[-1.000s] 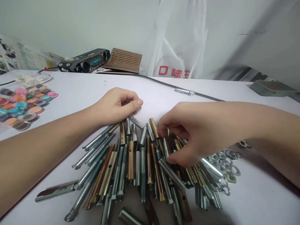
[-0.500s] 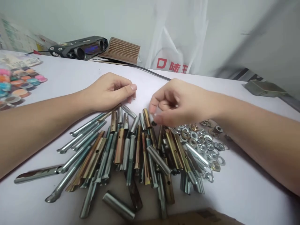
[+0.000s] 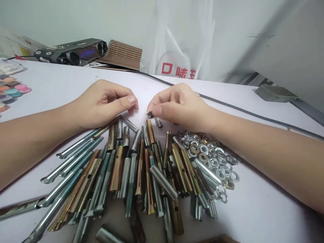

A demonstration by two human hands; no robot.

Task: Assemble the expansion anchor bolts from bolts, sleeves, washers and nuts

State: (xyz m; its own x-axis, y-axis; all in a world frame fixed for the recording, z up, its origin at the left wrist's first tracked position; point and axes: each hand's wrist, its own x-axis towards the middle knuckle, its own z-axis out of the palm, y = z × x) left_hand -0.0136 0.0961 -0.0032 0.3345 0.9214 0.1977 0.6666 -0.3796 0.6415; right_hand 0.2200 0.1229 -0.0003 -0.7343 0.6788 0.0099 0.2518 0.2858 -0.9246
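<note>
Between thumb and fingers, my right hand [image 3: 177,106] pinches a small metal nut [image 3: 150,114]. A short silver sleeve [image 3: 158,122] is just below those fingers. My left hand [image 3: 108,103] rests at the far left edge of the pile, its fingers curled together; what they hold, if anything, is hidden. Silver and brass-coloured sleeves [image 3: 163,182] and threaded bolts [image 3: 140,168] lie heaped in front of both hands. Nuts and washers [image 3: 220,162] form a loose pile under my right forearm.
A dark speaker [image 3: 73,52] and a slatted brown mat [image 3: 124,55] stand at the back. A black cable [image 3: 227,108] crosses behind my right hand. Coloured round pieces [image 3: 15,91] lie at the left, and a grey-green box [image 3: 275,93] sits at the back right.
My right hand has moved left and slightly up from the pile, closer to my left hand, with the small piece in its fingers. The whole view has shifted a little.
</note>
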